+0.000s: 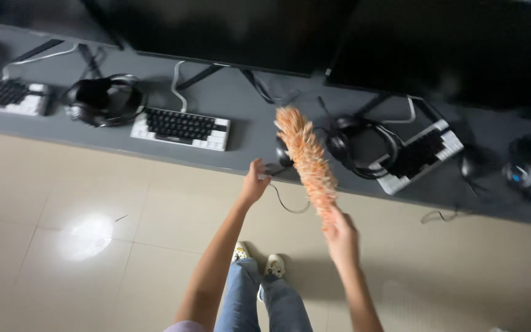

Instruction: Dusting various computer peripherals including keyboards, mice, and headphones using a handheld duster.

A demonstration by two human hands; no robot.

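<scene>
— Head view looks down on a grey surface [241,132] running left to right, with tiled floor [62,203] near it. What is in the hands?

— The right hand [342,237] has its fingers closed round the handle end of an orange and white duster [307,158]. The duster slants up and to the left from that hand, its fluffy tip over the surface, just left of a black headset [364,146].

— And the other hand?

— The left hand [254,182] is at the near edge of the surface, beside a dark mouse [283,157] and its thin cable [287,206], which hangs off the edge. Its fingers look bent, but the blur hides whether they pinch the cable or just touch it; I cannot tell.

— What else lies there?

— A black and white keyboard [180,128] to the left of the duster, another headset [104,98] further left, and a second keyboard [7,95] at the far left. To the right, a tilted keyboard [419,155] touches the black headset. Dark screens [235,31] stand along the far side.

— Anything of the person?

— Blue jeans [265,301] and pale patterned shoes [273,265] on the floor, between the two arms.
</scene>
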